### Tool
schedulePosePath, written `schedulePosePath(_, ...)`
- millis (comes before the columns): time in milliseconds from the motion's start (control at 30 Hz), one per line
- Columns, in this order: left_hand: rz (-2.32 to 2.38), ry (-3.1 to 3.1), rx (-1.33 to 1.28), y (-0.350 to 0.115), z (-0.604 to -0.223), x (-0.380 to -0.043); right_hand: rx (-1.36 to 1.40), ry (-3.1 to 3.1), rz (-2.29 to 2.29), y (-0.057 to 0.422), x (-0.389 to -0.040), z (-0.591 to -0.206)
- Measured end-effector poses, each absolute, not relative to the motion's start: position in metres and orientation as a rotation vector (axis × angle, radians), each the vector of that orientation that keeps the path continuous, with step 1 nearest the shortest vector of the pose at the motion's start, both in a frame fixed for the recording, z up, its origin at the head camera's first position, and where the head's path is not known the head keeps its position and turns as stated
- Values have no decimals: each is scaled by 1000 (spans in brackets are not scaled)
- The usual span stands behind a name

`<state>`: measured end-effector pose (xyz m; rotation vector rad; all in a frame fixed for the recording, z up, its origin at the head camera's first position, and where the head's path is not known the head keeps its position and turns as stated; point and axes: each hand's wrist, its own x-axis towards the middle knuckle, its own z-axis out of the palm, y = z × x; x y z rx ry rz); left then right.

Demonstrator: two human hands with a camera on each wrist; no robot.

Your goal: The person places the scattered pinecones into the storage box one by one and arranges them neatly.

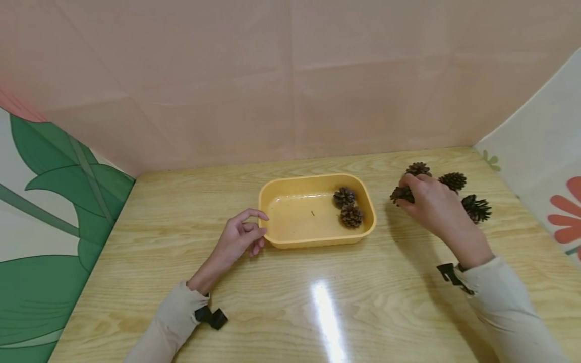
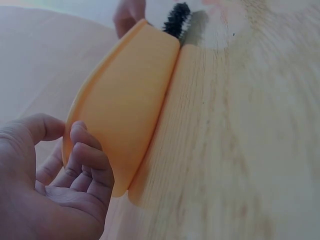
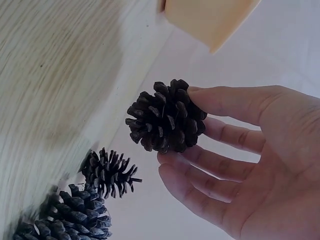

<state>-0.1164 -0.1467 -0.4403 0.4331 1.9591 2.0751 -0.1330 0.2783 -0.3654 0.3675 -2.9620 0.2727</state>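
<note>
Inside the tub [image 1: 317, 242], two pinecones [image 1: 351, 216] show in the head view alone.

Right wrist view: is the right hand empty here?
No, the right hand grips a dark pine cone, with more pine cones nearby.

Pink backdrop [image 1: 218, 101] behind wood-grain table [image 1: 159, 227]

The yellow tub [image 1: 290, 221] looks like smooth plastic, softly glossy inside, while the pine cone [image 3: 167, 120] is woody and rough, its scales mostly matt. The table [image 1: 181, 201] shows pale wood grain under a shiny finish. The sleeves [image 1: 506, 300] look like matt cloth; the pink backdrop [image 1: 204, 75] is a thin, creased sheet, its material unclear.
</note>
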Motion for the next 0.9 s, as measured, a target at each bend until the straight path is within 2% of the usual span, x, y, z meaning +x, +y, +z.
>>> schedulePosePath(900, 2067, 1951, 443, -148, -442, -117, 463, -2885, 292, 262, -125, -358)
